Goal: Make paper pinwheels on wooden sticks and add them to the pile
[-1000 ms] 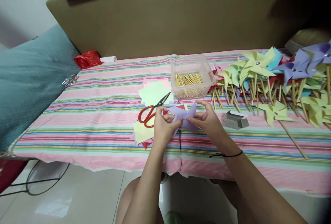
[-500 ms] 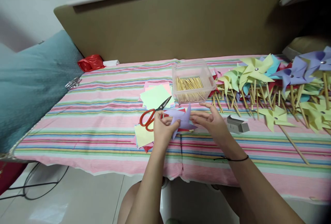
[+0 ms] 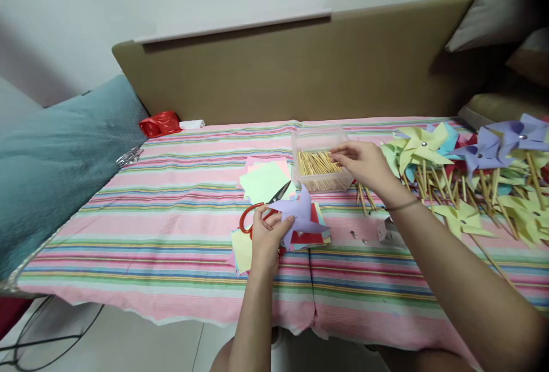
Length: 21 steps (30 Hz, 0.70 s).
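A purple paper pinwheel (image 3: 301,212) is pinched between the thumb and fingers of my left hand (image 3: 266,240), and no stick shows on it. My right hand (image 3: 364,163) reaches over the right side of a clear plastic box (image 3: 299,140). Its fingers are slightly bent and apart, just above the thin wooden sticks (image 3: 315,163) inside; whether they touch a stick I cannot make out. Red-handled scissors (image 3: 244,222) lie beside my left hand, partly covered by it. Under the pinwheel is a stack of coloured paper with a red sheet (image 3: 316,233) showing.
Pale green paper sheets (image 3: 263,183) and yellow sheets (image 3: 241,250) lie left. Several finished pinwheels (image 3: 424,146) on sticks crowd the right. A small grey box (image 3: 389,233) sits under my right forearm, near tiny metal pins (image 3: 353,234). A striped cloth (image 3: 171,246) covers the seat.
My right hand has left the pinwheel and moved up and right to the stick box. My left hand keeps the pinwheel. The view has tilted up somewhat.
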Motion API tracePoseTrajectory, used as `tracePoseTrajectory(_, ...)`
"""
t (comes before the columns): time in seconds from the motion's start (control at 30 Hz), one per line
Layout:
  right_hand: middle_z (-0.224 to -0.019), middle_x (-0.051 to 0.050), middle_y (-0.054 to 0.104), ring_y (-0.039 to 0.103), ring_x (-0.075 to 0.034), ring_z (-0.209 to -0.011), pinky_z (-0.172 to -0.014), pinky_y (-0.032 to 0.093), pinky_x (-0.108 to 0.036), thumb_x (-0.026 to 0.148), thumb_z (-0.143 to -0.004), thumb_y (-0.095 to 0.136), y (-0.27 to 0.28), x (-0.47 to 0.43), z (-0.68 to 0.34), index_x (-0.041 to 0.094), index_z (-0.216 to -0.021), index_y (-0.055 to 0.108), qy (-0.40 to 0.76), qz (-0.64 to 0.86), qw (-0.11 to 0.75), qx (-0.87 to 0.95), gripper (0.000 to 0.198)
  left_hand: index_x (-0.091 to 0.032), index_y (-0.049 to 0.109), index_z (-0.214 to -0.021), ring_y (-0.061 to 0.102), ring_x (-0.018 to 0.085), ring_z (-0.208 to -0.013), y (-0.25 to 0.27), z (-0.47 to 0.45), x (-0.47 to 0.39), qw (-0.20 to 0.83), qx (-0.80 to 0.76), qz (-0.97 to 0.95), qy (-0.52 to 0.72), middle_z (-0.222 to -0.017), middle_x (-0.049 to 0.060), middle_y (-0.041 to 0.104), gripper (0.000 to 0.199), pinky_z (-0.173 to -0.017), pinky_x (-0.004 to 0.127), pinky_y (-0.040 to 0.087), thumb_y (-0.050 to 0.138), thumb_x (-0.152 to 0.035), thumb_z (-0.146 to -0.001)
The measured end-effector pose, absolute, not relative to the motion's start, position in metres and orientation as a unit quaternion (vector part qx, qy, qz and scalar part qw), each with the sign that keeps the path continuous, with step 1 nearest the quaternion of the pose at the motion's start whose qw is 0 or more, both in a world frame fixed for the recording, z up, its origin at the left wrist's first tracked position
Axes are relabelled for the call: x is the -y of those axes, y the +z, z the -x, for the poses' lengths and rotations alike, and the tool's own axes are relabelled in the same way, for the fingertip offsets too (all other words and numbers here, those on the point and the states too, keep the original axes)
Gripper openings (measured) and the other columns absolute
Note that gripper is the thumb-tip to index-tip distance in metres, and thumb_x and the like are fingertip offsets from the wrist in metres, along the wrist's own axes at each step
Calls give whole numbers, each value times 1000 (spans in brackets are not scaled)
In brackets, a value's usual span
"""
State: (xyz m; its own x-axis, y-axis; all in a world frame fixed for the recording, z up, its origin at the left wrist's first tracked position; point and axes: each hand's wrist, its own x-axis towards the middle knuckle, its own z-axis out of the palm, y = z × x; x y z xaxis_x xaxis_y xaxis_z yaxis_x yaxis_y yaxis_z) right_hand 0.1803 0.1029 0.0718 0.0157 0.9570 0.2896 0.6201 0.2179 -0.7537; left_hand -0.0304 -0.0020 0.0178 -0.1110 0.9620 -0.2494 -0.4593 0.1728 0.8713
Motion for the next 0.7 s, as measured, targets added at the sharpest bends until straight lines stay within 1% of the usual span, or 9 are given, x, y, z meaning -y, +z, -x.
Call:
tracePoseTrajectory(0.07, -101, -10, 72, 68, -20, -93, -85, 52, -29, 12, -84, 51, 80, -140, -175, 13, -101, 69, 113, 642, 173, 739, 26, -21, 41, -100, 67, 15, -62, 18, 32, 1, 616, -464, -261, 580, -74, 2, 69, 62, -65, 29, 52, 82, -23, -55)
tracePoseTrajectory(0.17, -98, -15, 72, 66, -26, -98, -88, 49, -32, 4, -78, 56, 81, -184, -165, 10, -92, 73, 87, 650, 59, 752, 22, -21, 40, -99, 68, 16, -63, 18, 35, 1, 622, -466, -254, 576, -72, 1, 69, 60, -66, 29, 53, 82, -22, -56)
tracePoseTrajectory(0.23, -99, -19, 71, 64, -29, -102, -90, 48, -35, 6, -77, 62, 73, -202, -159, 7, -91, 73, 79, 660, 14, 747, 17, -21, 40, -100, 68, 16, -64, 18, 37, 0, 626, -461, -254, 575, -72, 1, 70, 59, -65, 29, 53, 81, -22, -57)
tracePoseTrajectory(0.27, -101, -19, 70, 64, -28, -103, -90, 48, -37, 11, -80, 64, 68, -207, -156, 7, -94, 71, 76, 666, -8, 742, 17, -21, 40, -100, 68, 16, -65, 18, 38, 0, 628, -457, -253, 577, -72, 1, 70, 59, -65, 29, 53, 80, -22, -58)
tracePoseTrajectory(0.37, -107, -13, 67, 64, -22, -99, -89, 50, -41, 31, -87, 61, 51, -216, -151, 9, -106, 64, 78, 681, -62, 725, 29, -21, 40, -103, 68, 17, -66, 18, 41, 0, 628, -450, -245, 586, -74, 3, 71, 60, -65, 29, 53, 80, -21, -58)
tracePoseTrajectory(0.4, -106, -12, 67, 65, -21, -97, -88, 51, -41, 33, -88, 60, 46, -216, -150, 9, -106, 63, 80, 685, -75, 720, 31, -21, 40, -103, 69, 18, -66, 18, 42, -1, 627, -451, -241, 588, -75, 3, 72, 62, -64, 29, 53, 81, -21, -57)
tracePoseTrajectory(0.47, -98, -16, 69, 67, -23, -93, -84, 52, -39, 29, -84, 65, 38, -217, -150, 7, -101, 66, 90, 692, -96, 710, 28, -21, 40, -104, 69, 19, -66, 18, 43, -2, 623, -455, -235, 592, -74, 3, 72, 64, -64, 30, 53, 81, -21, -55)
tracePoseTrajectory(0.57, -77, -21, 71, 70, -28, -81, -73, 53, -35, 14, -74, 68, 32, -217, -153, 2, -86, 72, 111, 702, -115, 694, 17, -21, 40, -103, 69, 19, -66, 18, 45, -4, 619, -454, -232, 598, -71, 2, 71, 65, -66, 31, 54, 82, -20, -54)
tracePoseTrajectory(0.7, -64, -18, 70, 69, -24, -61, -61, 52, -32, 7, -70, 62, 28, -220, -157, 1, -78, 72, 141, 716, -113, 674, 15, -22, 39, -103, 68, 17, -70, 15, 45, -5, 620, -444, -240, 601, -72, 1, 71, 62, -67, 29, 53, 80, -18, -56)
